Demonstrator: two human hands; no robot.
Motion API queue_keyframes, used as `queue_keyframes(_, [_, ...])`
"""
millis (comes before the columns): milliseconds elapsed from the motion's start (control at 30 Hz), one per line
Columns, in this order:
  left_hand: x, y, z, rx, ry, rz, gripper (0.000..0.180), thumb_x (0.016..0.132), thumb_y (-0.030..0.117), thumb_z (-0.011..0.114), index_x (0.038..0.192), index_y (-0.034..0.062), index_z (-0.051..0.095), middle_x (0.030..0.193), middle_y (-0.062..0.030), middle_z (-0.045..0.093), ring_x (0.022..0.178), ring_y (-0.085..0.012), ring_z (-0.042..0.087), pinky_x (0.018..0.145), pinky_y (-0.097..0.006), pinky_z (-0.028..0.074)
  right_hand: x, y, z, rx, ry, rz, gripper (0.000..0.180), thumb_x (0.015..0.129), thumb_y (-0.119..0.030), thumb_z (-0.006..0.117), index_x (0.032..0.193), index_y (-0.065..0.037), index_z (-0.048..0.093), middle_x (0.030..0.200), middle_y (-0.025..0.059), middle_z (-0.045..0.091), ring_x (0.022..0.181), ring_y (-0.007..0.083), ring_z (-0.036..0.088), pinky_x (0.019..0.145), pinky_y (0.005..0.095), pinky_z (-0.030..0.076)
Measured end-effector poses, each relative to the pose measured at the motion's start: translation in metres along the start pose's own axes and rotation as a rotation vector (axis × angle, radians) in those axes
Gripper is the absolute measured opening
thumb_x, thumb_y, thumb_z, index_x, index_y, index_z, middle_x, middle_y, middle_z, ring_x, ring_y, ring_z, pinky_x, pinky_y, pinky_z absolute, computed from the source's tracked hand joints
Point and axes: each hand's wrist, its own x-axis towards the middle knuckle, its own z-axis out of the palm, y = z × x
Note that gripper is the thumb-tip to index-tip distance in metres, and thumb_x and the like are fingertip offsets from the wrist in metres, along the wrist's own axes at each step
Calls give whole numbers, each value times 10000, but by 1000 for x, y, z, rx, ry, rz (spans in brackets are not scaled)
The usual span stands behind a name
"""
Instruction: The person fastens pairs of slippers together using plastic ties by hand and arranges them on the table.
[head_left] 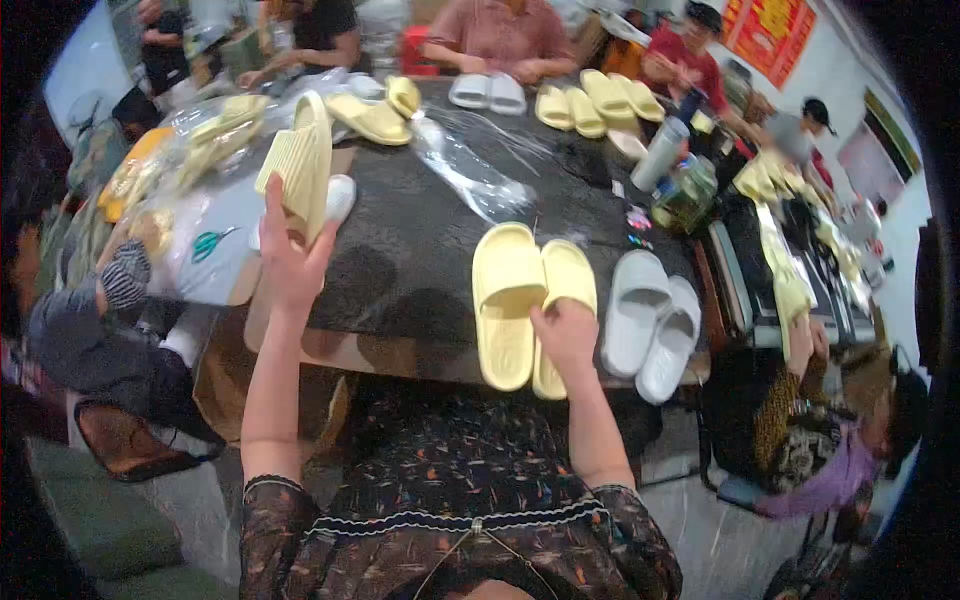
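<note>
My left hand [290,255] is raised over the left side of the table, closed round a pale yellow slipper [296,170] held upright, its ribbed surface showing. In front of me lies a pair of yellow slippers, side by side, toes pointing away. My right hand [570,340] is closed at the strap opening of the right-hand slipper [568,270]; some of its fingers are hidden. The left-hand slipper [507,300] of that pair rests beside it, apart from my fingers. Just right of them sits a pair of light grey slippers [638,300].
A dark-topped table [400,270] carries clear plastic bags [470,170], more yellow slippers [380,118] and grey slippers [488,92]. Green scissors [210,243] lie at the left. A bottle [660,155] and jar [688,190] stand at the right. Several people work around the table.
</note>
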Motion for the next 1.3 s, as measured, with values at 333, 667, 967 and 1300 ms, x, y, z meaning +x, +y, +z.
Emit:
queue_keyframes(333, [-108,74,73,8,-605,3,927,719,214,766,1458,38,234,1068,-193,564,937,-349,554,826,-434,465,17,82,-107,-367,153,332,336,755,-358,686,694,-31,636,670,127,649,636,296,646,628,407,510])
queue_keyframes(667, [-126,92,99,-44,-999,-85,963,773,285,739,1468,53,113,1313,-282,446,1042,-410,558,911,-441,461,47,177,-133,-382,184,538,404,778,-373,663,782,31,643,740,183,648,722,340,634,711,418,491])
queue_keyframes(967, [-74,22,67,-34,-499,-151,545,793,212,701,1268,26,509,1197,-161,584,1022,-312,583,878,-398,466,23,95,-142,-549,292,530,552,809,-462,656,1102,4,621,1026,176,618,997,333,580,856,438,446])
queue_keyframes(1300, [-68,-37,88,160,-745,-268,570,820,452,631,1175,7,597,1243,-172,569,1170,-343,478,1015,-408,378,56,-33,-14,229,-96,-191,218,784,-183,708,975,-84,668,904,67,642,835,236,592,730,336,487])
